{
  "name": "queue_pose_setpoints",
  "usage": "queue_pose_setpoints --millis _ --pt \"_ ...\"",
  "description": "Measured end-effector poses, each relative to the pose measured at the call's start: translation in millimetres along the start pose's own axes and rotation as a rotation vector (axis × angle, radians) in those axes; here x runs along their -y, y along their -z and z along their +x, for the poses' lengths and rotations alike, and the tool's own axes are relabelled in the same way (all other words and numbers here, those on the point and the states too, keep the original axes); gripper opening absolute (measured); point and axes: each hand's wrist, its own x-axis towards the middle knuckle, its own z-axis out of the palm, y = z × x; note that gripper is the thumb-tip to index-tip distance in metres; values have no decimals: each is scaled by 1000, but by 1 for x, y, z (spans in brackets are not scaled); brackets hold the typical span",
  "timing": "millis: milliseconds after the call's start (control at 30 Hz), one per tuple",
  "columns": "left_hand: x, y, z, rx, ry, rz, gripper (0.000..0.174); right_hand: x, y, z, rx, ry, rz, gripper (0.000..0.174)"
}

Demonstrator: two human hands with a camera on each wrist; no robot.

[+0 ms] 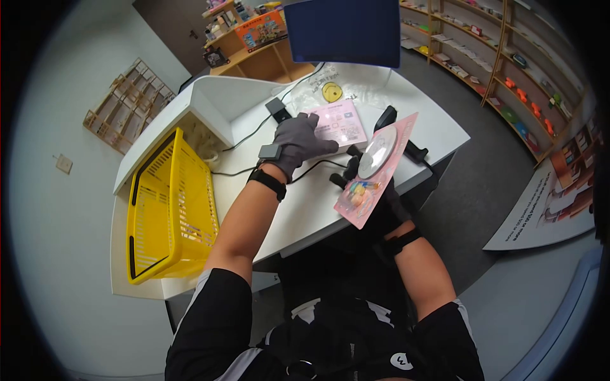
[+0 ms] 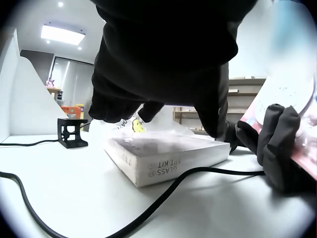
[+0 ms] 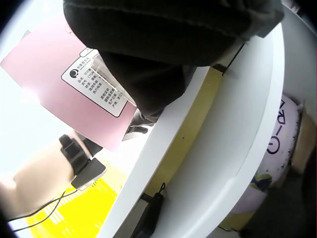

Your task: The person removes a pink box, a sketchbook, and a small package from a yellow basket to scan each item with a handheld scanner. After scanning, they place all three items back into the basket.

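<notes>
My left hand (image 1: 297, 145), in a dark grey glove, is over a flat pink-topped box (image 1: 341, 125) on the white table. In the left wrist view its fingers are spread and bent down above the box, whose white side reads "GLASS" and "KIT". With my gloved right hand (image 2: 280, 146) I grip a pink blister-packed card (image 1: 398, 152), held tilted near the table's front edge. The card's clear bubble shows a round whitish disc (image 1: 377, 153) and a small colourful figure (image 1: 359, 193). A white printed label (image 3: 96, 82) is on its back in the right wrist view.
A yellow basket (image 1: 176, 209) stands at the left. Black cables run over the table (image 1: 298, 209) past a small black stand (image 1: 277, 109). Behind the box lies a clear plastic bag (image 1: 368, 89) with a yellow round print, before a monitor (image 1: 343, 32). A black handheld device (image 1: 416, 152) sits right.
</notes>
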Motion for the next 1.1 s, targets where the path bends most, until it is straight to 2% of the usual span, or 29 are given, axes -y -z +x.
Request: queue_pose_setpoints --millis 33,67,133,167,300,400,433,533,667,833,900,933,1100 --pt "-1 -8 13 24 -52 119 88 0 -1 -1 3 20 -6 59" --pt "-9 -6 25 17 -72 117 88 -2 -5 -2 -44 24 -23 57" --pt "-28 1 46 220 -41 130 94 -5 -11 -4 -141 29 -58 53" --pt "-35 3 57 320 -25 140 98 -7 -9 -5 -138 48 -64 53" --pt "-22 -28 111 403 23 119 96 -10 -1 -6 -63 24 -51 58" --pt "-7 -36 127 394 59 142 93 -10 -1 -5 -24 -39 -4 43" --pt "-7 -34 131 391 42 144 93 -7 -3 -4 -23 -23 -6 43" --pt "-8 -32 135 482 205 154 89 -4 -11 -9 8 -34 -126 46" --pt "-16 -28 131 448 250 155 86 3 -28 -17 -3 -65 -220 52" --pt "-22 -14 122 448 193 153 88 6 -44 -20 2 -42 -461 54" --pt "-22 -3 119 427 203 88 83 9 -73 -24 -150 -63 -318 42" --pt "-21 1 118 417 208 56 82 9 -80 -25 -224 -74 -245 43" --pt "3 32 119 438 122 46 83 2 -24 -9 -17 -154 52 51"
